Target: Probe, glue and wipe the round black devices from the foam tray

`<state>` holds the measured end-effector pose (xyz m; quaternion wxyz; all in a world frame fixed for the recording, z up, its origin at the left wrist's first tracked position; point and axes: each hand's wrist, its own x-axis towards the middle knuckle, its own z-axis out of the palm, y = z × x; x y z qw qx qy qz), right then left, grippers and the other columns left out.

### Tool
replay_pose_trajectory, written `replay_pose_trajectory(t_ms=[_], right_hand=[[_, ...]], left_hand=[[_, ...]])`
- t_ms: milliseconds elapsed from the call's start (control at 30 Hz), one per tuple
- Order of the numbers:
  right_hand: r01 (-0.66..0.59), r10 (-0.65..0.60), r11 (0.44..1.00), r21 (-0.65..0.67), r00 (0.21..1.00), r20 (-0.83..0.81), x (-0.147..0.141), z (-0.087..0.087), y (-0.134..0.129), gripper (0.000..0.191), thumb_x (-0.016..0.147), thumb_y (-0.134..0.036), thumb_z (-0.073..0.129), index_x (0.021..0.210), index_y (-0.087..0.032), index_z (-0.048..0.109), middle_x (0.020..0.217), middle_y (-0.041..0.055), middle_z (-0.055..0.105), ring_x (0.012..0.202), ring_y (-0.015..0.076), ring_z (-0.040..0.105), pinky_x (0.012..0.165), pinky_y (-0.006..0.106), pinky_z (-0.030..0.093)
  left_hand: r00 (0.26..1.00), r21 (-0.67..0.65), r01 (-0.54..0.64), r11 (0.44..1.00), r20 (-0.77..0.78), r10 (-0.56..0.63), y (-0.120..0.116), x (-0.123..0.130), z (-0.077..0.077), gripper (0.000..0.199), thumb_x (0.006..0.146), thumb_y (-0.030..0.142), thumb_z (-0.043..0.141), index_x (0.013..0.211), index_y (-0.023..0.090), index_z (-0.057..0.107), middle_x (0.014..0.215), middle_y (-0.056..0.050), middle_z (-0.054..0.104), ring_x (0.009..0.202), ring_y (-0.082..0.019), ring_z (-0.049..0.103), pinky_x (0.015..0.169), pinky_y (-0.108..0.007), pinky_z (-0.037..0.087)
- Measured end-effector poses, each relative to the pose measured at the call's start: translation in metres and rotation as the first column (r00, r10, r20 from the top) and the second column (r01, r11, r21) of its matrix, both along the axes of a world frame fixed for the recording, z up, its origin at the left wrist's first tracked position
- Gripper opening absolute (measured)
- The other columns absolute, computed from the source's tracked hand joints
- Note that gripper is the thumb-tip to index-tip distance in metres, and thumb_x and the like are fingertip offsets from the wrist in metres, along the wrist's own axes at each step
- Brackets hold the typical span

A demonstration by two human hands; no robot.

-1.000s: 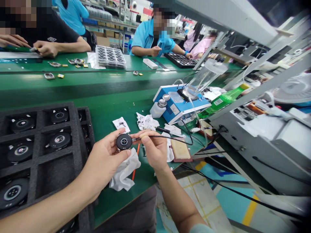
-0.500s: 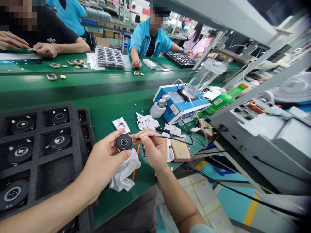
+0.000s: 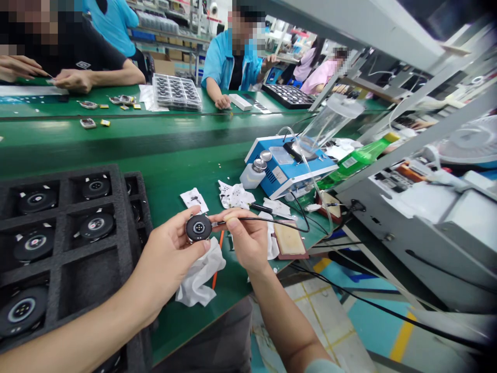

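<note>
Between thumb and fingers, my left hand [image 3: 171, 254] grips a round black watch body [image 3: 198, 227], its sensor side facing up. My right hand [image 3: 248, 238] pinches a thin tool [image 3: 219, 223] with a black cable [image 3: 283, 223] trailing from it to the right. The tool's tip is at the right edge of the watch body; whether it touches cannot be made out. Below the hands lies a crumpled white tissue [image 3: 200, 280], partly over an orange stick [image 3: 217, 259]. More watch bodies [image 3: 97, 226] sit in a black foam tray [image 3: 60, 264] to the left.
A blue dispenser machine [image 3: 291, 166] with a clear cylinder stands beyond my hands, beside a white pump bottle [image 3: 253, 173]. Stained tissues [image 3: 236, 195] and a beige pad [image 3: 290, 239] lie nearby. Co-workers sit across the green conveyor [image 3: 174, 132]; a grey metal frame rises at right.
My hands hold nearly the same pose. Across the conveyor, the co-worker in blue has raised one arm and shifted the other hand. Small parts on the conveyor have moved slightly right.
</note>
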<state>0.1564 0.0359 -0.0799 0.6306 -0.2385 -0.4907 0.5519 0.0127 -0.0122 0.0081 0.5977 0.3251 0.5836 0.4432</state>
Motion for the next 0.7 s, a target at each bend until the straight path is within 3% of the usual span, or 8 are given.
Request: replay_pose_trajectory(t_ms=[700], right_hand=[[-0.022, 0.022, 1.0, 0.008, 0.999, -0.025, 0.0007, -0.0001, -0.0011, 0.007, 0.093, -0.028, 0.071, 0.091, -0.026, 0.077, 0.092, 0.0018, 0.078, 0.09, 0.0199, 0.078, 0.073, 0.033, 0.068]], left_hand=[[1.0, 0.003, -0.015, 1.0, 0.004, 0.015, -0.0001, 0.0001, -0.0006, 0.085, 0.065, 0.018, 0.086, 0.145, 0.015, 0.057, 0.141, -0.014, 0.068, 0.124, -0.031, 0.067, 0.1, -0.04, 0.057]])
